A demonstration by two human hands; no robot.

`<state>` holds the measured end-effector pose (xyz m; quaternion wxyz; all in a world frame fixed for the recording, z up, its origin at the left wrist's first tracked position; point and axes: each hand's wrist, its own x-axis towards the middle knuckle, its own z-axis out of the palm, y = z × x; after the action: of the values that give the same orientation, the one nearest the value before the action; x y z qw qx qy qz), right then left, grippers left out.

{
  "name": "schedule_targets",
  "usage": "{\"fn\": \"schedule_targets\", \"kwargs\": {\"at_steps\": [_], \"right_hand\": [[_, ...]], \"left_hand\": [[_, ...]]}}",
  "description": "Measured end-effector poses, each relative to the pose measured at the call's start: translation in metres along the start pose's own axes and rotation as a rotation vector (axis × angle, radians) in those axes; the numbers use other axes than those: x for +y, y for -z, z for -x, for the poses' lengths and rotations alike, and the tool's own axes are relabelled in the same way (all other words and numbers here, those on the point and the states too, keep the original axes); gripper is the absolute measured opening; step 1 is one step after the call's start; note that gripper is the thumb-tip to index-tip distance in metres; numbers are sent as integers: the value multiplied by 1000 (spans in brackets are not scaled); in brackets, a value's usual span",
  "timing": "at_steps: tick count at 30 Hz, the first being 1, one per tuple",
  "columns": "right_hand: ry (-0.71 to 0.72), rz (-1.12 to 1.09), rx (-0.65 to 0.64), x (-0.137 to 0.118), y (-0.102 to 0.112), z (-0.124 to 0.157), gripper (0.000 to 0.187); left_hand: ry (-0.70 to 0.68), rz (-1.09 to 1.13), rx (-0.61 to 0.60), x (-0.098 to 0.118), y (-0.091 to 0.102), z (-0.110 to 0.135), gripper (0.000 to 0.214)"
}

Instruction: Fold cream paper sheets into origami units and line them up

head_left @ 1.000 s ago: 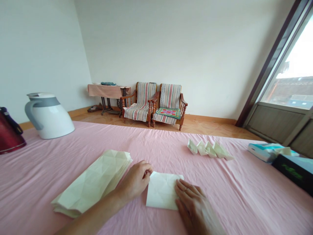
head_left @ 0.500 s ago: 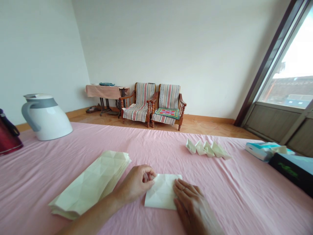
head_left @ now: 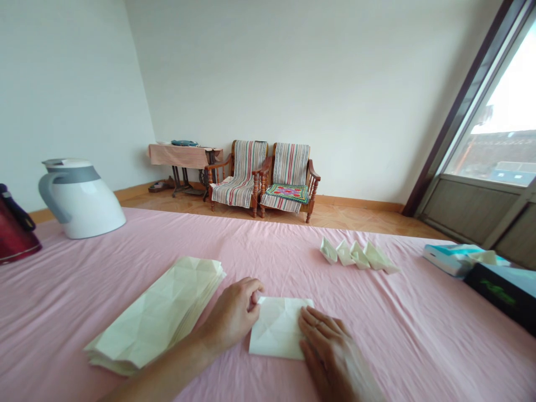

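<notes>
A folded cream paper sheet [head_left: 277, 329] lies on the pink tablecloth [head_left: 268, 251] right in front of me. My left hand [head_left: 233, 312] is curled, its fingertips pinching the sheet's upper left corner. My right hand [head_left: 330, 357] lies flat on the sheet's right edge with the fingers stretched out, pressing it down. To the left of my left hand rests a stack of creased cream paper [head_left: 159, 312]. Several folded paper boats [head_left: 355, 255] stand in a row farther back on the right.
A white electric kettle [head_left: 79, 198] and a dark red vessel [head_left: 14, 226] stand at the far left. A teal tissue box [head_left: 458, 258] and a black box [head_left: 502, 296] sit at the right edge. Two striped wooden armchairs [head_left: 266, 178] and a small table stand by the far wall.
My left fingers have shifted slightly at the sheet's upper left corner. The right hand stays flat on the sheet. The view wobbled a little.
</notes>
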<state>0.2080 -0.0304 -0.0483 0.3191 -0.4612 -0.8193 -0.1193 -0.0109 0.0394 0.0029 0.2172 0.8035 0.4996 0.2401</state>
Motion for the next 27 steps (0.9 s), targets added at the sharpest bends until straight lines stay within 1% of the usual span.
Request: {"fn": "schedule_targets", "kwargs": {"at_steps": [3,6,10,14,16,23,27], "right_hand": [[7,6,12,0,0,-1,33],[10,10,-3,0,1,-1,33],[3,9,-9,1,-1,0,33],[-4,12,-45,3,-3,3,34],[-2,10,-69,4,-4,3,34],[-13,3,-65,3,-2,4,35],[-4,14,-58,3,-1,5,35]], "left_hand": [[6,-38,27,1,2,0,37],[-32,-69,23,2,4,2,32],[-116,-98,-34,3,8,5,28],[-153,-118,-74,1,8,5,27],[-152,-123,-62,-1,6,4,24],[-94,-111,51,-15,2,1,16],[-58,-76,78,-19,0,1,12]]}}
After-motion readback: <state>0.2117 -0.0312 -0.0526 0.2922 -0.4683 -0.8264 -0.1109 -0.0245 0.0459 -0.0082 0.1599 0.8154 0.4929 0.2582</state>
